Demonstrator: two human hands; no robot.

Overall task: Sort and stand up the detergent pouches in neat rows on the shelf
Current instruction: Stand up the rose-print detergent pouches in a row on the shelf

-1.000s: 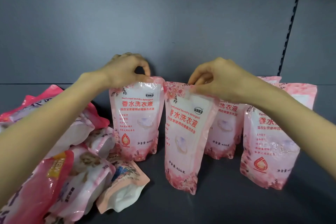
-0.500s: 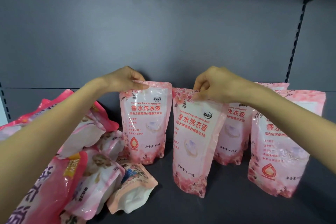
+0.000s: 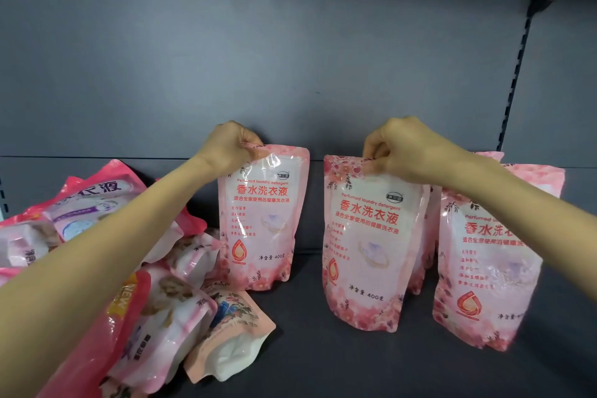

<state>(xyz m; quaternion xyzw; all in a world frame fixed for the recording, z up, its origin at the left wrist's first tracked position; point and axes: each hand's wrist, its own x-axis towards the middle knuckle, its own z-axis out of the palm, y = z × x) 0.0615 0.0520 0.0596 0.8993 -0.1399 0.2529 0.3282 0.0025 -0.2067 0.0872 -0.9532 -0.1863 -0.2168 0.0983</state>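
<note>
Head view is showing two hands working at the top edges of two pink detergent pouches on a dark grey shelf (image 3: 323, 365). The left hand (image 3: 231, 147), at the middle left of the frame, is pinching the upper left corner of the left pouch (image 3: 261, 220). Its fingers are curling together over the top seam, and the pouch is hanging straight below them with its base meeting the shelf close to the back panel (image 3: 290, 58).

The right hand (image 3: 407, 152), at the centre right, is gripping the top edge of the middle pouch (image 3: 368, 245). Its fingers are clamping on the seam, and the pouch body is standing upright below the knuckles, nearer the front of the shelf. A clear gap is separating these two pouches.

Another pouch (image 3: 424, 229) is peeking out behind the middle pouch's right edge. The right pouch (image 3: 487, 268) is standing upright at the right of the frame, under the right forearm. At the lower left, a pile of mixed pouches (image 3: 161, 300) is lying flat and overlapping beneath the left forearm.
</note>
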